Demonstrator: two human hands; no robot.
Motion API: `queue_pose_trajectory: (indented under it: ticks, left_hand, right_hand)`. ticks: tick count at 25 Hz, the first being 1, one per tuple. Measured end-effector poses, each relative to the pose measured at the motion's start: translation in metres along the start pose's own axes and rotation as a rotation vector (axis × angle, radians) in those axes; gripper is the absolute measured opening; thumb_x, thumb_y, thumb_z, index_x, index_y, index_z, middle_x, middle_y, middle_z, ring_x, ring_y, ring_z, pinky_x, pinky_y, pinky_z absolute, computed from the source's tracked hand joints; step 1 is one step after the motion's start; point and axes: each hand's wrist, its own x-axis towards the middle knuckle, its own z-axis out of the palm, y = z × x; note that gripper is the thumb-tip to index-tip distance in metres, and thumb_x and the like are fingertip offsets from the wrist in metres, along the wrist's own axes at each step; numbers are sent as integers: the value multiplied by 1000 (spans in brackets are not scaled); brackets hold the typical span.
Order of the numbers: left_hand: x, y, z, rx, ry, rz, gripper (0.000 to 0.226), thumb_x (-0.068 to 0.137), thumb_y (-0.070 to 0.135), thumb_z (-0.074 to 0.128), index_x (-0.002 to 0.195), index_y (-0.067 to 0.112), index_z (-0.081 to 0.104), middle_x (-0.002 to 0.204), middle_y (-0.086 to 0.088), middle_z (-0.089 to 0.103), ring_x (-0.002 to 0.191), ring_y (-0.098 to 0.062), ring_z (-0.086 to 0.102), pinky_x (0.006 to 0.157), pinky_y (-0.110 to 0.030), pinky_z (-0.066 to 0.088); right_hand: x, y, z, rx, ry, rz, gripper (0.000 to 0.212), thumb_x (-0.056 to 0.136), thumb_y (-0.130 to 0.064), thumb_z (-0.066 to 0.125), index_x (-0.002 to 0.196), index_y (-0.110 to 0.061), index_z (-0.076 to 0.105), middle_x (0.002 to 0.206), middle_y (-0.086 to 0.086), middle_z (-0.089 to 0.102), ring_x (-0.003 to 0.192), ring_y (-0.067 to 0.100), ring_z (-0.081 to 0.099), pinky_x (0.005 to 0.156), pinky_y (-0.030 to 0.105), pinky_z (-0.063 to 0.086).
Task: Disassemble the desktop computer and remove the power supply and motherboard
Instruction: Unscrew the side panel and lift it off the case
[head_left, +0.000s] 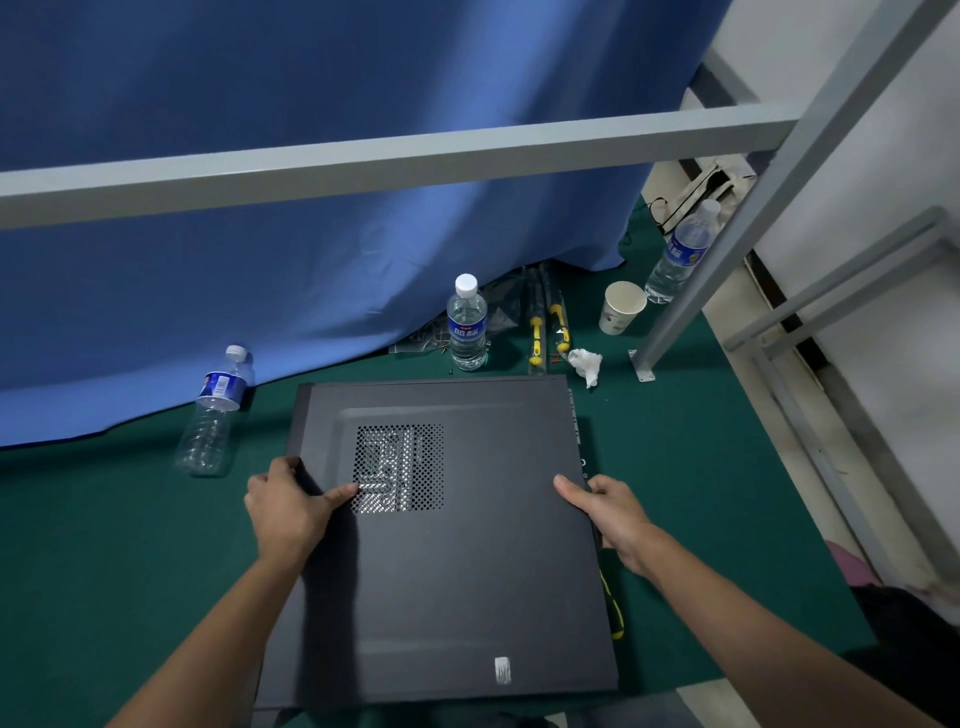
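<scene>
- The case (441, 545) lies flat on green felt (104, 571): a matte black metal slab with a square perforated vent (399, 467).
- The left hand (285, 506) grips its left edge, thumb on top; the right hand (608, 512) grips the right edge.
- Beyond stand a clear plastic bottle (467, 327), a paper cup (621, 307) and a blue curtain (311, 208).
</scene>
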Motion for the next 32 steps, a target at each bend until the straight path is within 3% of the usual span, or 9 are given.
queue_pose_trajectory:
  ticks: [4, 6, 9, 12, 15, 21, 24, 27, 32]
  left_hand:
    - [25, 14, -5, -33, -79, 6, 80, 62, 42, 91, 119, -4, 60, 116, -26, 59, 112, -42, 55, 96, -50, 47]
    - [34, 21, -5, -25, -94, 4, 74, 63, 43, 91, 110, -5, 62, 109, -26, 61, 107, -43, 56, 92, -52, 48]
    - [36, 26, 2, -12, -29, -13, 71, 64, 37, 91, 118, 1, 61, 116, -23, 56, 113, -40, 50, 98, -48, 44]
    - [37, 27, 5, -24, 5, -11, 74, 63, 31, 93, 122, 1, 60, 120, -23, 56, 113, -41, 53, 100, -48, 45]
    - [39, 25, 5, -22, -1, 3, 75, 63, 30, 93, 123, 0, 60, 118, -23, 60, 111, -40, 57, 98, -49, 47]
    - [35, 15, -2, -32, -85, 29, 87, 64, 33, 92, 137, 4, 52, 131, -23, 53, 122, -39, 51, 105, -50, 43]
    - [26, 19, -5, 37, -74, -80, 92, 58, 47, 92, 130, 6, 53, 129, -21, 53, 121, -39, 50, 101, -51, 45]
    - [12, 24, -5, 168, -77, -176, 99, 52, 55, 92, 123, 2, 48, 128, -24, 49, 120, -44, 48, 96, -51, 45]
    - [5, 26, -4, 166, -63, -223, 97, 56, 53, 91, 122, 0, 44, 130, -27, 48, 121, -47, 47, 97, -53, 45]
  right_hand:
    - [9, -24, 1, -113, 71, -23, 52, 81, -62, 65, 81, -15, 44, 87, 1, 55, 81, 19, 53, 65, 29, 40]
    - [16, -24, 0, -224, 40, 14, 61, 83, -68, 59, 99, -9, 58, 110, 6, 63, 99, 24, 60, 77, 34, 47]
    - [19, -16, 2, -301, 101, -5, 81, 83, -67, 60, 131, -2, 54, 138, 7, 54, 126, 26, 52, 98, 37, 43]
    - [24, -12, 0, -269, 119, -32, 59, 80, -67, 64, 100, -11, 65, 113, -4, 63, 113, 20, 59, 92, 36, 45]
    - [20, -15, -1, -228, 83, -40, 50, 77, -67, 66, 64, -28, 37, 80, -12, 44, 84, 14, 49, 65, 26, 37]
    - [12, -19, -7, -188, 46, -14, 55, 81, -61, 66, 73, -18, 35, 74, 0, 53, 67, 15, 51, 56, 29, 42]
    - [7, -6, -6, -202, 30, 32, 54, 79, -69, 63, 80, -20, 39, 95, 5, 59, 91, 23, 60, 83, 44, 55]
    - [1, 0, -2, -221, 8, 76, 64, 75, -73, 64, 102, -15, 57, 120, 3, 64, 111, 23, 62, 97, 44, 52]
    - [1, 3, 0, -162, 55, 18, 59, 77, -61, 72, 101, -7, 69, 96, 2, 74, 86, 18, 71, 77, 32, 58]
